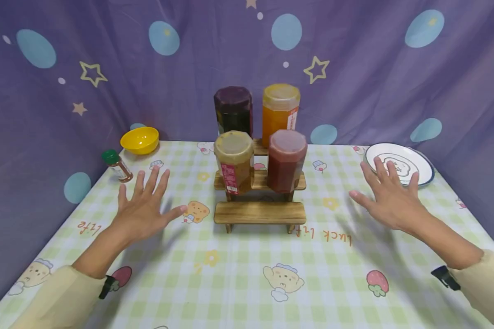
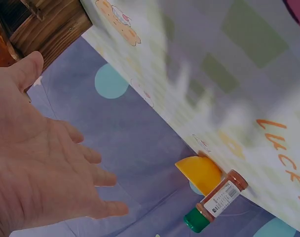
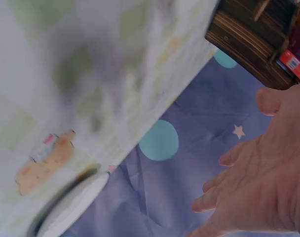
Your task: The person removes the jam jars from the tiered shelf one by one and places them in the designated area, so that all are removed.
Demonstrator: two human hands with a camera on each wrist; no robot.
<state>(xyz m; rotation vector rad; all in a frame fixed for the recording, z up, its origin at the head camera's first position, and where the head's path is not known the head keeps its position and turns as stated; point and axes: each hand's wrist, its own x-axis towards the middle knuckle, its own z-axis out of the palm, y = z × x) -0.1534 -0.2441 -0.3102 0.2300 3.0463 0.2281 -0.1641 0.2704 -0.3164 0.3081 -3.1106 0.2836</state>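
Observation:
My left hand (image 1: 142,214) hovers above the cloth with its fingers spread, holding nothing. Nearest to it are a green-capped spice bottle (image 1: 117,166) and a yellow bowl (image 1: 141,140). On the other side, my right hand (image 1: 393,203) is likewise spread and holds nothing, just in front of a white plate (image 1: 421,165). Between the hands stands a stepped wooden rack (image 1: 260,213). Its middle step bears a jar with a pale lid (image 1: 235,160) and a red jar (image 1: 287,162); behind them are a dark purple jar (image 1: 233,109) and an orange jar (image 1: 280,114).
A checked cloth (image 1: 230,283) with printed figures covers the table. Behind and beside it hangs a purple curtain (image 1: 214,55) with stars and blue ovals. The rack's lowest step, at the front, carries no jar.

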